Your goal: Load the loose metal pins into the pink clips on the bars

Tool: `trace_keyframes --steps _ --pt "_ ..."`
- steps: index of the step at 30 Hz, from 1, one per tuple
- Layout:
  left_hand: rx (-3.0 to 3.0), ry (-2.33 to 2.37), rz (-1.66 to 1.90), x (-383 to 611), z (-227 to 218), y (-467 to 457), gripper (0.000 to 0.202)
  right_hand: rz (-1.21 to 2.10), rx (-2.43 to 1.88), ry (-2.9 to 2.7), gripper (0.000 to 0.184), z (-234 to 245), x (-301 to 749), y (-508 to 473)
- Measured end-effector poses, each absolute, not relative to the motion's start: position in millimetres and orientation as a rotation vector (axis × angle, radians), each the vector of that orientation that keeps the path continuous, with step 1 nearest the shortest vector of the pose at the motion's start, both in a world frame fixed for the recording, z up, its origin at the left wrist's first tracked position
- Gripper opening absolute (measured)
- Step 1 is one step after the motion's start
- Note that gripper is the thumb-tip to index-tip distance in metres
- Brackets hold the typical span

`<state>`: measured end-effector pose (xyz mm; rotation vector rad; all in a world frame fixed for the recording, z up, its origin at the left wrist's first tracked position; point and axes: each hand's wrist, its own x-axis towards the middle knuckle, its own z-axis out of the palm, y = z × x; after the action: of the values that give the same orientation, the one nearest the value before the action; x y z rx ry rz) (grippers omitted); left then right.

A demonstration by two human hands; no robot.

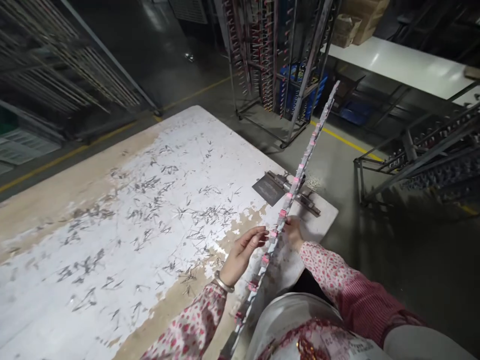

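Note:
A long grey rod point(296, 181) runs slantwise from near my body up past the table's right corner. Small grey and pink pieces point(282, 214) sit along its length. Thumb and fingertips of my left hand point(240, 255) are pinched together at the rod's left side, close to a pink piece; whatever is in the pinch is too small to make out. On the other side, my right hand point(294, 234) is closed at the rod, its fingertips partly hidden behind it. Several thin, bent metal pieces point(150, 200) lie scattered over the white-topped table point(195, 127) to the left.
A dark metal plate with a bracket point(269, 189) sits by the table's right corner, with the rod crossing over it. Wheeled racks point(262, 65) stand beyond the table, and another rack point(420, 160) is at right. Behind are a white bench point(405, 65) and cardboard boxes point(347, 30).

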<state>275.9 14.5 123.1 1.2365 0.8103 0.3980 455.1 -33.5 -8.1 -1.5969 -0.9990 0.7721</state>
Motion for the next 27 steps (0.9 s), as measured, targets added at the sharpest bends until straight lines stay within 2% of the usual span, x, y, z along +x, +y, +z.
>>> trace_keyframes --steps 3,7,12,18,22,27 --pt "1.338 0.815 0.401 290.2 124.9 33.8 0.047 0.841 -1.606 -0.738 0.040 -6.3 479.8 -43.4" --pt "1.471 0.730 0.325 314.2 122.7 50.3 0.059 0.898 -1.590 -0.530 0.041 7.6 517.2 -59.8" --pt "1.551 0.643 0.181 326.6 118.2 55.9 0.068 0.934 -1.528 -0.482 0.034 52.6 553.5 -72.9" --pt "1.700 0.487 0.064 328.7 124.6 69.9 0.067 0.890 -1.417 -0.870 0.018 130.9 553.2 -67.3" --pt "1.865 0.383 0.100 338.1 126.6 73.4 0.054 0.570 -1.456 -1.309 0.008 172.8 542.7 -59.4" --pt "2.022 0.364 0.199 345.7 123.8 63.4 0.051 0.270 -1.401 -1.766 0.019 203.5 539.7 -52.1"
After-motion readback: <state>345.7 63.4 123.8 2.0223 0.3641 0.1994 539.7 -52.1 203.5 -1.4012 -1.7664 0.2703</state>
